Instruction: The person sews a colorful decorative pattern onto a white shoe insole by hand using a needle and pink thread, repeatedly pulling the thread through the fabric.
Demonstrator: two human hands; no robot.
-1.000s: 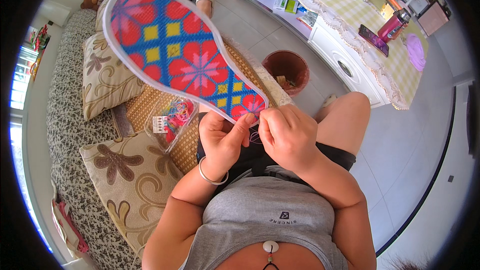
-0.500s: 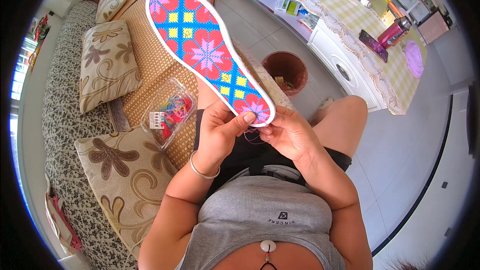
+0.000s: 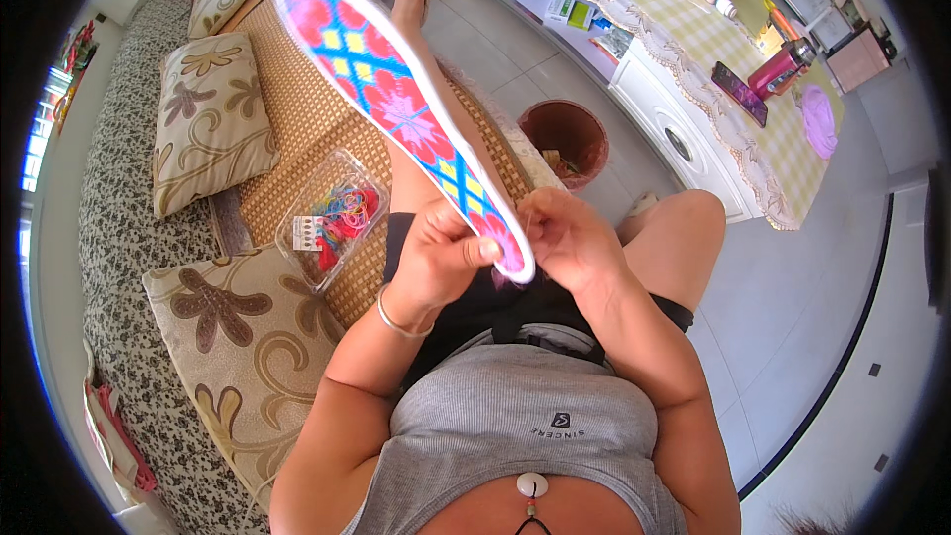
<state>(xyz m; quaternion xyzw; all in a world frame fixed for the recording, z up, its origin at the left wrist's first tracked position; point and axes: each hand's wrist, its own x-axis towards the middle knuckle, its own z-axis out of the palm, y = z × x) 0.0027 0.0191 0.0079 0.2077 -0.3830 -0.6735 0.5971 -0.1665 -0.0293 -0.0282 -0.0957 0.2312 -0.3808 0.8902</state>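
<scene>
An embroidered insole (image 3: 411, 114) with a white edge, red and pink flowers and yellow squares on blue is held up before me, tilted edge-on. My left hand (image 3: 446, 253) grips its narrow end, thumb on the patterned face and fingers behind. Beside that end, on the right, my right hand (image 3: 575, 238) has its fingers curled in a pinch. What the pinch holds, if anything, is too small and blurred to make out. Some pinkish-purple thread (image 3: 508, 279) hangs below the insole's end.
On the woven seat mat to the left lies a clear plastic box (image 3: 289, 238) of colourful thread (image 3: 347, 213). Patterned cushions (image 3: 218, 129) line the sofa. A reddish bin (image 3: 592, 166) stands on the floor, near a cloth-covered table (image 3: 693, 50) bearing a phone (image 3: 740, 92) and red flask (image 3: 780, 69).
The insole has turned from facing me to a slanted, narrower view, and its lower end has dropped slightly. My right hand has come off its edge and curled at its right side.
</scene>
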